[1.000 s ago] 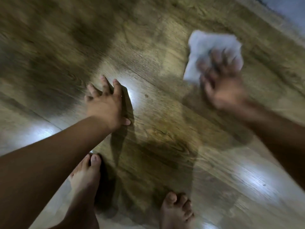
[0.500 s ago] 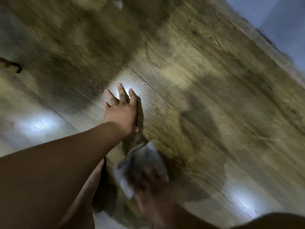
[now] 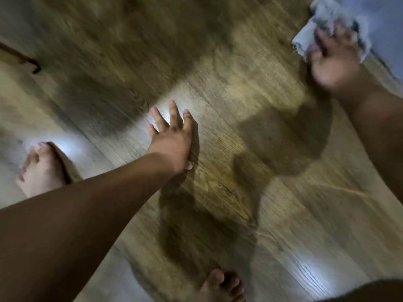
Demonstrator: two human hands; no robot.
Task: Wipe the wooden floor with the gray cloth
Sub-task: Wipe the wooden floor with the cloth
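Left hand (image 3: 174,144): fingers (image 3: 173,114) spread, braced on floor (image 3: 239,101). Right hand (image 3: 333,59): presses cloth (image 3: 302,40), curl unclear in blur. Advise flat cloth, overlapping strokes.

left hand (image 3: 172,142), right hand (image 3: 333,59): bare | forearms (image 3: 87,203): unsleeved | feet (image 3: 41,171): barefoot

Motion blur smears the right hand (image 3: 333,62) and gray cloth (image 3: 305,40); its grip is indistinct. The bottom edge crops the near foot (image 3: 220,286).
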